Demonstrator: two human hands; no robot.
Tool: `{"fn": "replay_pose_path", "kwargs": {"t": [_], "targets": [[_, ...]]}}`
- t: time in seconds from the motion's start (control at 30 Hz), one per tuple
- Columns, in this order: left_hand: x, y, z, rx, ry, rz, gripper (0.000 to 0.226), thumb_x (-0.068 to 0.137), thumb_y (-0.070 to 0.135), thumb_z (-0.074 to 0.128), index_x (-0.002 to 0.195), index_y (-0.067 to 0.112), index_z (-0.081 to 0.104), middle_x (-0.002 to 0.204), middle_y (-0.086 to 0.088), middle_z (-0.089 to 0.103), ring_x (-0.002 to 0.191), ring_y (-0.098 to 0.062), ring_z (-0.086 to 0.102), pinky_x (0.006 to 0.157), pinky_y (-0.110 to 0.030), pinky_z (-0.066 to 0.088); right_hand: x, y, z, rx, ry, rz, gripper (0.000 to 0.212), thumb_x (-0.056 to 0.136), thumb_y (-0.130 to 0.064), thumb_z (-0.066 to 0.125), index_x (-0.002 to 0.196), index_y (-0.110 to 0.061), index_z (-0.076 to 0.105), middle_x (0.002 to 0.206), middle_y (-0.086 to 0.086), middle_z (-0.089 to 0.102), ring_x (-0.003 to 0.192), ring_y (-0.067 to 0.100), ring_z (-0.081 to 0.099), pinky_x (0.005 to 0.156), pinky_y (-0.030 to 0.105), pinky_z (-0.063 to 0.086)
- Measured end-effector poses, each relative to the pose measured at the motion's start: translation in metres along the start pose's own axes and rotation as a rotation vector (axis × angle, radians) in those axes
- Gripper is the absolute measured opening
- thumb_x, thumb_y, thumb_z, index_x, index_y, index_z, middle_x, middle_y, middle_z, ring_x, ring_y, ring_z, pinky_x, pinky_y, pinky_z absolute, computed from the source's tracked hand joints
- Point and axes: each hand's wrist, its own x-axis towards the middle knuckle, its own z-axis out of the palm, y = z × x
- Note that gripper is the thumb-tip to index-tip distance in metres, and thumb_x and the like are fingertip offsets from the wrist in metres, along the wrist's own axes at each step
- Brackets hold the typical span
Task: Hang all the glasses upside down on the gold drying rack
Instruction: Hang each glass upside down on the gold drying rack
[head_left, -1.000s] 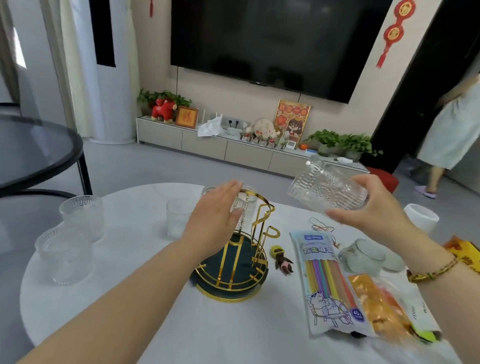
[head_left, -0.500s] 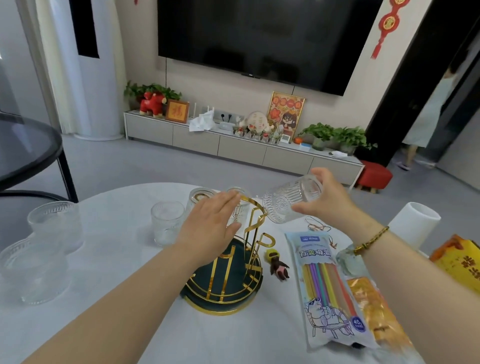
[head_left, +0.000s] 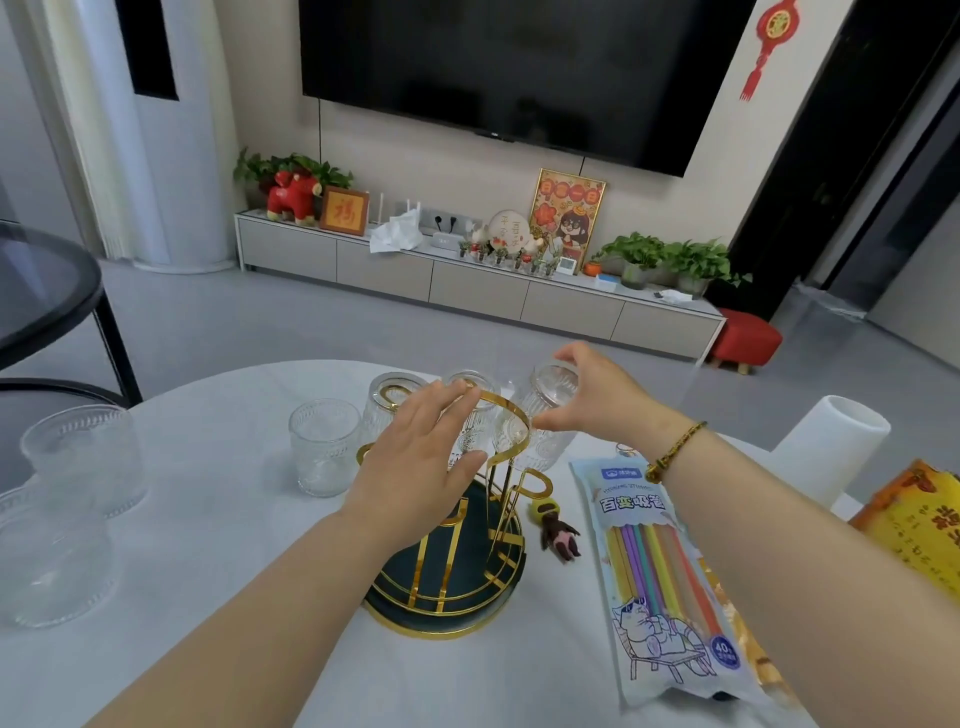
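Note:
The gold drying rack (head_left: 511, 431) stands on a dark green round base (head_left: 447, 597) in the middle of the white table. My right hand (head_left: 592, 400) grips a ribbed glass (head_left: 545, 415) upside down, lowered onto a rack arm at the far right. Two more glasses hang upside down on the rack, one (head_left: 387, 410) at the far left and one (head_left: 475, 415) in the middle, partly hidden. My left hand (head_left: 415, 457) lies flat with fingers spread against the rack's top ring. One upright glass (head_left: 324, 447) stands left of the rack. Two others (head_left: 83, 457) (head_left: 49, 561) stand near the table's left edge.
A packet of coloured straws (head_left: 654, 561) lies right of the rack, with a small doll figure (head_left: 558, 535) between them. A white cylinder (head_left: 826, 452) and an orange bag (head_left: 919, 525) sit at the far right. A dark glass table (head_left: 41, 291) stands to the left.
My right hand has turned the glass from tilted sideways to upside down and brought it left and down onto the rack. My left hand stays on the rack.

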Motion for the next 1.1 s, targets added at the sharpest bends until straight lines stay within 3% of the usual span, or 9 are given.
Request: {"fn": "replay_pose_path", "kwargs": {"t": [0.2, 0.4, 0.6, 0.73, 0.97, 1.1], "targets": [[0.0, -0.003, 0.002, -0.034, -0.011, 0.015, 0.059, 0.089, 0.046, 0.036, 0.14, 0.033, 0.01, 0.153, 0.01, 0.012, 0.14, -0.011, 0.003, 0.115, -0.036, 0.013, 0.009, 0.001, 0.019, 0.009, -0.057, 0.019, 0.081, 0.064, -0.029, 0.076, 0.13, -0.01, 0.033, 0.134, 0.011, 0.044, 0.122, 0.025, 0.04, 0.096, 0.032, 0.037], [0.0, -0.006, 0.006, -0.032, -0.001, 0.008, 0.059, 0.089, 0.047, 0.034, 0.139, 0.038, 0.005, 0.154, 0.01, 0.009, 0.14, -0.01, 0.0, 0.115, -0.035, 0.009, 0.015, 0.006, 0.042, -0.108, -0.141, -0.03, 0.076, 0.067, -0.027, 0.074, 0.131, -0.013, 0.036, 0.138, 0.009, 0.043, 0.127, 0.025, 0.034, 0.105, 0.036, 0.03], [0.0, -0.007, 0.01, -0.039, 0.021, 0.019, 0.056, 0.088, 0.048, 0.035, 0.11, 0.055, -0.016, 0.154, 0.011, 0.009, 0.139, -0.007, -0.001, 0.112, -0.03, 0.005, 0.019, 0.014, 0.049, -0.087, -0.152, -0.069, 0.063, 0.067, -0.031, 0.074, 0.121, -0.015, 0.047, 0.126, 0.008, 0.051, 0.119, 0.026, 0.041, 0.1, 0.038, 0.035], [0.0, -0.007, 0.01, -0.047, 0.043, 0.037, 0.056, 0.088, 0.047, 0.035, 0.113, 0.052, -0.014, 0.154, 0.011, 0.009, 0.14, -0.009, -0.001, 0.109, -0.027, 0.002, 0.018, 0.014, 0.051, -0.088, -0.147, -0.105, 0.053, 0.068, -0.03, 0.073, 0.114, -0.016, 0.049, 0.121, 0.008, 0.053, 0.114, 0.026, 0.042, 0.096, 0.037, 0.036], [-0.001, -0.006, 0.008, -0.008, 0.011, 0.019, 0.056, 0.089, 0.047, 0.033, 0.123, 0.048, -0.011, 0.155, 0.01, 0.004, 0.141, -0.011, -0.003, 0.116, -0.034, 0.006, 0.002, 0.015, 0.043, -0.009, -0.098, -0.046, 0.073, 0.071, -0.03, 0.071, 0.133, -0.017, 0.033, 0.142, 0.006, 0.038, 0.131, 0.023, 0.029, 0.106, 0.036, 0.028], [-0.002, 0.0, 0.001, 0.017, -0.022, -0.003, 0.06, 0.089, 0.048, 0.033, 0.14, 0.034, 0.003, 0.155, 0.009, 0.003, 0.142, -0.012, -0.002, 0.116, -0.036, 0.007, -0.024, 0.013, 0.03, 0.071, 0.027, -0.029, 0.054, 0.078, -0.02, 0.063, 0.127, -0.017, 0.041, 0.139, 0.005, 0.041, 0.129, 0.02, 0.032, 0.103, 0.032, 0.029]]}}
